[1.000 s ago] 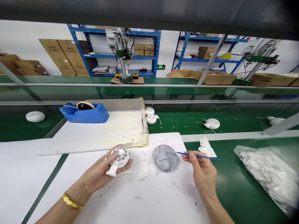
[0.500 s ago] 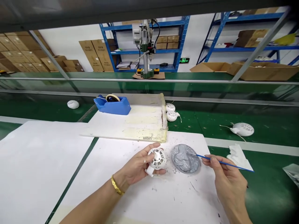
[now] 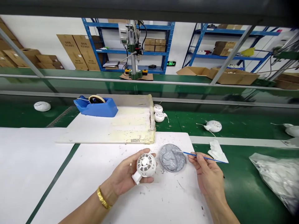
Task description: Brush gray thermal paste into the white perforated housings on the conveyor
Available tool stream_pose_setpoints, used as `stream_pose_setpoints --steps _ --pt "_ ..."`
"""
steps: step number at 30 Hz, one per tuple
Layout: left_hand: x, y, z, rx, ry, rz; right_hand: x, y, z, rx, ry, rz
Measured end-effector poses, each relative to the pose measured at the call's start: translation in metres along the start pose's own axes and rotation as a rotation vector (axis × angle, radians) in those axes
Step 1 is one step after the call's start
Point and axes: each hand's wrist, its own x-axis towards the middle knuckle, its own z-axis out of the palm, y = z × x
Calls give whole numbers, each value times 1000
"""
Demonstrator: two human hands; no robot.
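My left hand point(image 3: 127, 174) cradles a round white slotted plastic housing point(image 3: 146, 165), its vented face turned up and a short square stub pointing down-left. Between the fingertips of my right hand point(image 3: 206, 171) is a thin blue stick point(image 3: 193, 154), perhaps a fine brush. Its far tip rests at or just over the grey paste in a shallow round dish point(image 3: 172, 158), which lies between both hands on white sheeting. Whether the tip touches the paste, I cannot tell.
A blue tape dispenser point(image 3: 96, 106) stands on a white board point(image 3: 130, 124). Similar white housings sit beyond, including one at the left point(image 3: 42, 106) and one at the right point(image 3: 213, 126). A crumpled tissue point(image 3: 217, 150) and a clear plastic bag point(image 3: 277, 177) lie to the right.
The whole view has swung to the right, bringing the plastic bag further into sight. My left thumb has come off the housing's face. The blue stick stays at the dish.
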Motion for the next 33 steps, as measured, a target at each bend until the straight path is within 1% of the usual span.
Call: stream_pose_setpoints --steps 3,6,8,11,13,15,19,24,27,33 --pt "2 -4 4 38 65 26 0 -1 0 8 -9 0" --pt "6 -9 6 136 82 119 -3 -2 -1 -1 -12 -11" --pt "7 -11 7 177 93 160 -6 -2 -1 -66 -2 -64" --pt "9 -12 8 197 127 186 -12 -2 -1 -198 6 -181" --pt "8 -13 7 201 141 197 -14 -2 1 -222 9 -210" --pt "8 -13 6 204 136 206 -15 -2 4 -195 21 -191" --pt "5 -13 3 221 93 212 -13 -2 9 -50 45 -86" --pt "1 -10 2 260 -35 178 -9 -5 12 166 118 54" --pt "-1 -10 5 264 -74 166 -8 -6 11 195 135 73" --pt "-4 -12 12 309 -96 191 -10 -7 10 215 143 81"
